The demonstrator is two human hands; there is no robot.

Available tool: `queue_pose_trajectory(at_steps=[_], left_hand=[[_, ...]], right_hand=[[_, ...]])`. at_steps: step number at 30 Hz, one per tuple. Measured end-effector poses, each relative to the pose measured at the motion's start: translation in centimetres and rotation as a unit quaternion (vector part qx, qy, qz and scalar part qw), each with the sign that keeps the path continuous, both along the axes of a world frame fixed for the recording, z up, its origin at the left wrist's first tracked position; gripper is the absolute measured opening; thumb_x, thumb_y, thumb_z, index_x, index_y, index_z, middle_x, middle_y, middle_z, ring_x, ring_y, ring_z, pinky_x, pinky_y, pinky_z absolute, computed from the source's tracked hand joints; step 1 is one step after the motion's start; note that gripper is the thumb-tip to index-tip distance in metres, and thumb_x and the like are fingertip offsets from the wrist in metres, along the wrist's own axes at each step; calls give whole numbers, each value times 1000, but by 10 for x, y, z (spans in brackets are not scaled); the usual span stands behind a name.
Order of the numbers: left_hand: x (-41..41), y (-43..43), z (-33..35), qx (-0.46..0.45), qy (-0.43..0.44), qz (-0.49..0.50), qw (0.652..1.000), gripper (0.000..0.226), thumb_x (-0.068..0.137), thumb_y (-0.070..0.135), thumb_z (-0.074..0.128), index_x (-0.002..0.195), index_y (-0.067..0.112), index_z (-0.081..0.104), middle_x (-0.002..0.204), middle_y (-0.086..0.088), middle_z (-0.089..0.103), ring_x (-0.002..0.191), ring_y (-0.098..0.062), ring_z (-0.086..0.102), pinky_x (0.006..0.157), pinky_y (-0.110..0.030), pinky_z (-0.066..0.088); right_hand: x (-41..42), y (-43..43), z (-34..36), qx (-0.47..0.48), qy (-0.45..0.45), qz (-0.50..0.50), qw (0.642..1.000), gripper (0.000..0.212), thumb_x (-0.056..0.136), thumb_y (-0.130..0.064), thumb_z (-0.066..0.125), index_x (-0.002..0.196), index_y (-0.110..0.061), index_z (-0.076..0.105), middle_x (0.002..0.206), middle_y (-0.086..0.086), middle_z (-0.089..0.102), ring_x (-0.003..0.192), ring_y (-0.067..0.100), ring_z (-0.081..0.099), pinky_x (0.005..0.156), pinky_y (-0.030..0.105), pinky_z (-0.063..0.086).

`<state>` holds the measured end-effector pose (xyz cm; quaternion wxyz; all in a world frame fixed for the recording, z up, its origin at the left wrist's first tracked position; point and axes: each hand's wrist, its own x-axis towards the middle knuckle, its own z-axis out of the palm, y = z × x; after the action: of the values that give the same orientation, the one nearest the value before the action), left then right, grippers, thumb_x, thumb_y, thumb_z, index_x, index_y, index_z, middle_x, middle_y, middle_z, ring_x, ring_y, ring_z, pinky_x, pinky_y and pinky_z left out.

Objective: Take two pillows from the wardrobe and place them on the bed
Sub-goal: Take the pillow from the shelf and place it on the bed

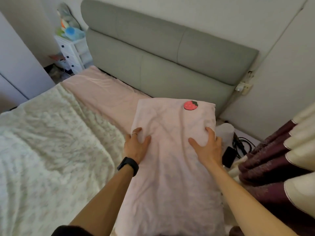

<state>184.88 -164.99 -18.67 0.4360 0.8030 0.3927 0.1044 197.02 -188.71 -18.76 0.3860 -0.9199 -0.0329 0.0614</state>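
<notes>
STEP: you are setting the pillow (172,150) down at the bed's (51,142) right side, near the headboard (170,53) | HANDS: left hand (135,147) and right hand (207,148) are both gripping its sides, fingers spread | RISK: it is overhanging the right edge, so letting go early could slide it off.

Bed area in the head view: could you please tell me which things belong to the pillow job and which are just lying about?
Belongs to the job:
pale pink strawberry-patch pillow
left hand
right hand
pink-sheeted bed

Just lying about:
cream floral quilt
grey padded headboard
white drawer unit
black cables
maroon-and-cream curtain
</notes>
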Motion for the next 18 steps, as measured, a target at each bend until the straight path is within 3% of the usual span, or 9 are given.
queue_pose_trajectory(at_steps=[5,9,14,18], left_hand=[[61,19,6,-22,-1,46,999,56,87,53,63,137,34,45,130,-5,44,105,-29,59,93,-38,51],[96,35,-3,-37,8,102,994,56,87,52,63,137,34,45,129,-5,45,106,-30,59,94,-40,51],[143,47,-25,-64,31,188,980,56,88,54,61,138,36,43,133,-4,45,111,-28,57,93,-41,51],[183,50,-48,-104,42,263,958,56,89,50,63,139,33,44,136,-6,43,114,-29,56,98,-42,49]], right_hand=[[84,34,8,-8,-6,44,999,81,72,-69,71,138,-48,30,119,-1,35,117,36,51,96,44,46],[146,64,2,-26,6,94,995,80,69,-76,68,135,-53,30,114,-6,34,115,35,54,99,51,48],[228,105,-24,-29,35,192,980,79,73,-69,72,139,-49,34,111,-6,34,102,27,53,86,37,45],[293,143,-49,-50,54,268,961,81,75,-64,75,143,-44,37,112,-3,34,99,21,46,93,38,46]])
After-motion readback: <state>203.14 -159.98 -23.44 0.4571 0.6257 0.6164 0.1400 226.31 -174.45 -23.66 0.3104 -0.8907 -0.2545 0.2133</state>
